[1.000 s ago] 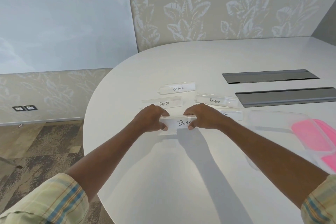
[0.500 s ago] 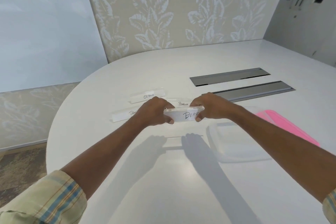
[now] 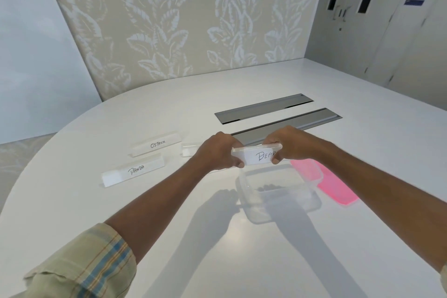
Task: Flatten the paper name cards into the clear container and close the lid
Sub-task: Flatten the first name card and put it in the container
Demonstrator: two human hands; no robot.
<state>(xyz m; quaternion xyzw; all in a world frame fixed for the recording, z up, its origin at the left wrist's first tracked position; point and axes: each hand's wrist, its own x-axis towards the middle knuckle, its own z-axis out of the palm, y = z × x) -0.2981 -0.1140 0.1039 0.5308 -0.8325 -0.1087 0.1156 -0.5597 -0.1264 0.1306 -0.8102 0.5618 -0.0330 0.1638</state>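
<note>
A white, round-ended table (image 3: 72, 201) fills the lower view, with a leaf-patterned wall (image 3: 169, 19) behind it at 12 o'clock and grey doors (image 3: 387, 19) at 2 o'clock. Two grey cable flaps (image 3: 263, 107) are set into the tabletop, just beyond the hands.

Both hands hold the BEAR card (image 3: 260, 156) off the table, near the middle of the view. The left hand (image 3: 215, 152) grips its left end with fingers curled over the top and thumb below. The right hand (image 3: 287, 145) pinches its right end the same way, coving the last letter in part. The card sits in a clear holder, its written face towards the camera.

The clear container (image 3: 244, 184) stands open on the table at 6 o'clock from the card, directly under it. The pink lid (image 3: 336, 186) lies flat at 3 o'clock from the container, touching or just beside its right wall; which one cannot be told.

The OSTRICH card (image 3: 157, 145) stands at 9 o'clock from the left hand, and the PANDA card (image 3: 134, 172) at 8 o'clock, nearer the table edge. Another card (image 3: 189, 150) shows partly behind the left hand, its writing hidden. A plaid sleeve (image 3: 84, 266) is rolled up the left forearm.
</note>
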